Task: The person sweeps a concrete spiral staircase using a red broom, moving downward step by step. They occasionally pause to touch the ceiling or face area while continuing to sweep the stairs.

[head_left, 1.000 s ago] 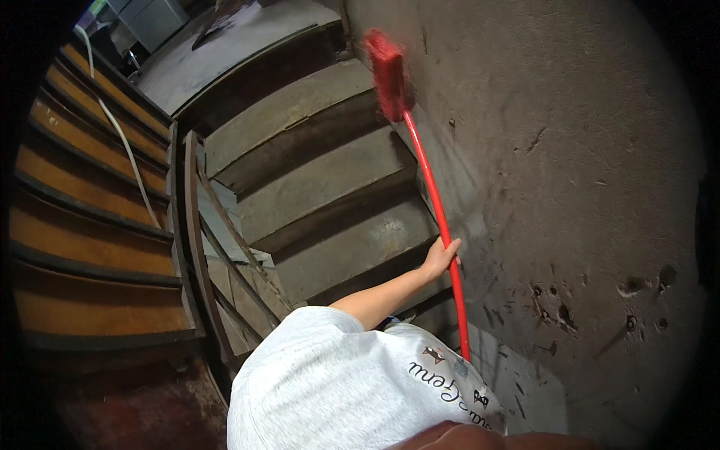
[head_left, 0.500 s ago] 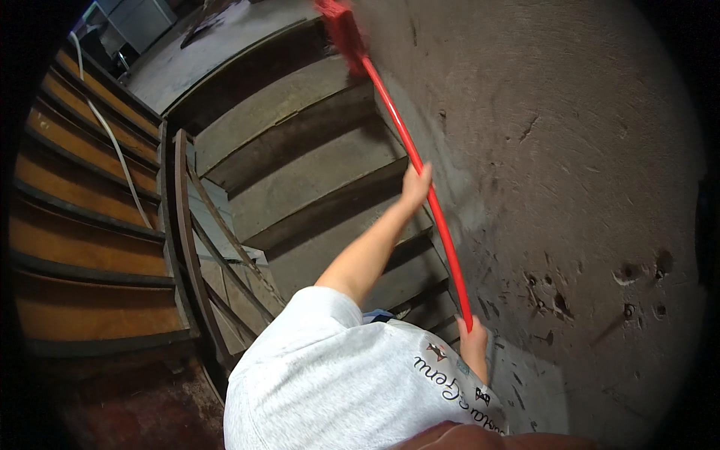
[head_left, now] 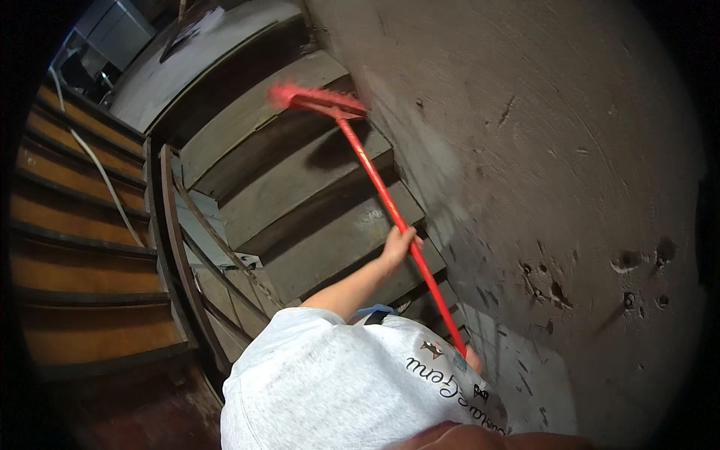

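Observation:
A red broom (head_left: 373, 169) slants across the stairs (head_left: 307, 196), its long handle running from my body up to a wide bristle head (head_left: 319, 101). The head is over the upper steps near the wall, and part of its bristles is smeared by motion. My left hand (head_left: 400, 244) is closed round the middle of the handle, with the arm stretched forward. Lower down, close to my shirt, my right hand (head_left: 472, 361) grips the handle's end and is partly hidden by the shirt.
A rough grey-brown wall (head_left: 540, 165) with holes and scuffs flanks the stairs on the right. On the left stand a dark metal railing (head_left: 174, 247) and orange-brown slatted panels (head_left: 94, 262) with a pale cable (head_left: 101, 169). A grey landing (head_left: 202, 56) lies at the top.
The broom head has come down and left, away from the wall, and turned crosswise over the steps. Both hands have drawn nearer to my body with the handle.

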### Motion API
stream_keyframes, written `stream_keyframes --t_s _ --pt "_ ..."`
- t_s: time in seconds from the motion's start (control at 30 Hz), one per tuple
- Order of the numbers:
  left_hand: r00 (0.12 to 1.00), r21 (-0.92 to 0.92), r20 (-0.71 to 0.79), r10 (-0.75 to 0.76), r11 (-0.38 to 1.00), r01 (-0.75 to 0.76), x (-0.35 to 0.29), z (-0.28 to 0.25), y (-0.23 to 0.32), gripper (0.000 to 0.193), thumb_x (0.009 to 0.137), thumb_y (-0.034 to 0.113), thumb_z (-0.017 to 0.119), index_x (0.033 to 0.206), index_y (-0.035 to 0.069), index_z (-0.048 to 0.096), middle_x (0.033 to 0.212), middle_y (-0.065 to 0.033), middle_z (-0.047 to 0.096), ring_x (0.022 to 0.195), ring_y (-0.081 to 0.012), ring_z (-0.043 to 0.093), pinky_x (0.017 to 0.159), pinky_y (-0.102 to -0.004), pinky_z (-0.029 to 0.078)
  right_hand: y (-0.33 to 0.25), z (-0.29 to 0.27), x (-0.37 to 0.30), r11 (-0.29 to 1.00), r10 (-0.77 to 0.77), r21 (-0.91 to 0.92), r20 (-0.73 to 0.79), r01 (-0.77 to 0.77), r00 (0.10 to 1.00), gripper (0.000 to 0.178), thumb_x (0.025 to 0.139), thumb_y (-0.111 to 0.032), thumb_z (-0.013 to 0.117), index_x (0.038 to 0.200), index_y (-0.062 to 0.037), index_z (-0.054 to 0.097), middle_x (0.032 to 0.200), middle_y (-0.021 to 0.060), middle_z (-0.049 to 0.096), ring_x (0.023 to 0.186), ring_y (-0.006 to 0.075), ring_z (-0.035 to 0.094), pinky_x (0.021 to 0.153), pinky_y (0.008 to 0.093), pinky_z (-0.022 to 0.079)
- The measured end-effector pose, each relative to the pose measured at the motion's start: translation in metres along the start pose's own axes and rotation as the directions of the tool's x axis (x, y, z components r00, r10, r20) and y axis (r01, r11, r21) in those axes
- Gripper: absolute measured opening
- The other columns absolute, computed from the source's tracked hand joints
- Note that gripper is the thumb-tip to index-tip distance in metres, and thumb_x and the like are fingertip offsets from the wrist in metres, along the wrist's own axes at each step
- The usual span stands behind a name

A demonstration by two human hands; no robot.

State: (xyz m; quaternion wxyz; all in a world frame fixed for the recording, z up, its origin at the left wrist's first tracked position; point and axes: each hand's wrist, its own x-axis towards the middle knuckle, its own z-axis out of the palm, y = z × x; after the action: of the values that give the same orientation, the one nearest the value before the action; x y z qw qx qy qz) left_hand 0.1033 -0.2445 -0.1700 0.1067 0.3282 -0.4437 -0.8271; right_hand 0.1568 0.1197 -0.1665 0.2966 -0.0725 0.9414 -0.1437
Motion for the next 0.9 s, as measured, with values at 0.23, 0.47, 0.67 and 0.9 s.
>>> stream_keyframes --t_s 0.23,0.47,0.67,0.9 --pt "0.999 0.017 -0.033 -0.01 1.0 0.01 0.037 -0.002 -0.022 0.013 0.082 0.019 0.041 0.079 0.007 0.04 0.059 -0.0074 0.053 0.05 -0.0186 0.053 0.044 -0.0305 0.044 -0.021 -0.028 -0.001 0.985 -0.164 -0.082 -0.158 0.153 0.974 0.034 0.074 -0.04 0.054 0.073 -0.0062 0.05 0.068 0.0173 0.054 0.063 0.0368 0.052 0.053 0.045 0.038" --pt "0.94 -0.113 0.091 -0.328 0.935 0.337 -0.057 -0.013 -0.05 0.014 0.084 0.024 0.043 0.083 0.011 0.041 0.068 -0.0067 0.056 0.064 -0.0199 0.057 0.058 -0.0341 0.047 0.062 0.01 -0.024 0.999 0.019 0.03 0.205 -0.026 0.979 0.033 0.072 -0.037 0.056 0.075 -0.0047 0.05 0.068 0.0182 0.054 0.063 0.0361 0.052 0.053 0.0412 0.039" --pt "0.987 0.017 0.086 -0.132 0.991 0.131 -0.011 -0.018 0.012 0.014 0.084 0.023 0.043 0.084 0.01 0.039 0.069 -0.0054 0.056 0.064 -0.0177 0.056 0.057 -0.0326 0.047 -0.058 -0.038 -0.001 0.934 -0.318 0.181 0.018 0.309 0.948 0.029 0.074 -0.033 0.055 0.078 -0.0047 0.051 0.068 0.019 0.053 0.065 0.0375 0.051 0.054 0.0407 0.039" --pt "0.993 0.303 0.11 -0.052 0.953 0.017 -0.025 0.035 -0.021 0.018 0.081 0.021 0.047 0.077 0.004 0.046 0.059 -0.0061 0.055 0.049 -0.0146 0.053 0.042 -0.0264 0.042 -0.003 -0.028 -0.029 0.968 -0.16 0.208 0.081 0.14 0.984 0.026 0.074 -0.03 0.057 0.083 -0.006 0.051 0.067 0.0181 0.052 0.063 0.0343 0.052 0.053 0.0365 0.04"
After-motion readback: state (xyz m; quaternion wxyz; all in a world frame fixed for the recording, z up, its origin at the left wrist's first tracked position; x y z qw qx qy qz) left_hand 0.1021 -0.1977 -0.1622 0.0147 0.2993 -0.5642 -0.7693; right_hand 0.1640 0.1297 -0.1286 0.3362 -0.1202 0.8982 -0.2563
